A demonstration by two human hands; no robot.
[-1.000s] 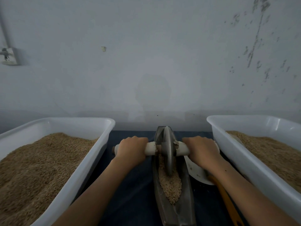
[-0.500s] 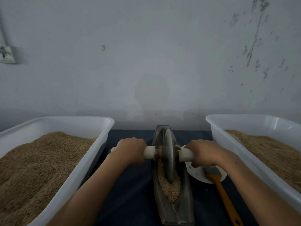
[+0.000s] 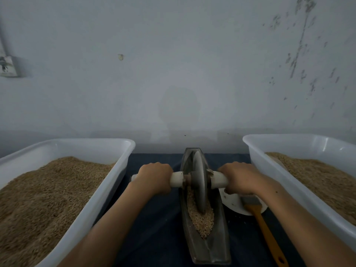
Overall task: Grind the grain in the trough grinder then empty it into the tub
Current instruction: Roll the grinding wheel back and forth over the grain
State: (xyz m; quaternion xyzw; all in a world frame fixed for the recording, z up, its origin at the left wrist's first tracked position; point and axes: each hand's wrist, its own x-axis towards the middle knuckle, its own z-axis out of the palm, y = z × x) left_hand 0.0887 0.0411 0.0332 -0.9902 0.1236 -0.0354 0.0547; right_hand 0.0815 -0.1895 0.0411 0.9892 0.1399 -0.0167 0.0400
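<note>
1. Dull grey plaster, scuffed and flecked toward the right, rises behind a dark blue cloth-covered table (image 3: 154,228), where the work goes on.
2. At the centre, the left hand (image 3: 154,177) wraps its fingers round the left end of a pale, smooth round handle (image 3: 177,179); the right hand (image 3: 239,177) grips the right end the same way.
3. Between the hands, the handle runs through a thin grey metal wheel (image 3: 199,182), which stands upright on its edge inside a long, narrow, boat-shaped metal trough (image 3: 210,253).
4. Grain (image 3: 201,220) lies in the trough as a coarse tan heap, mostly on the near side of the wheel, and many kernels look whole.
5. Judging by that, the grinding step is in hand and the emptying has not begun.
6. The next move calls for an even two-handed push or pull so the wheel rolls along the groove through the heap without tipping sideways.
7. Just right of the trough sits a white dish (image 3: 234,204) with a brush (image 3: 265,228) lying across it, its handle orange.
8. Further out stand two white plastic tubs, glossy and round-cornered: the left tub (image 3: 115,166) heaped with fine tan grain, the right tub (image 3: 285,182) less full.
9. Which tub is to take the ground batch cannot be told.
</note>
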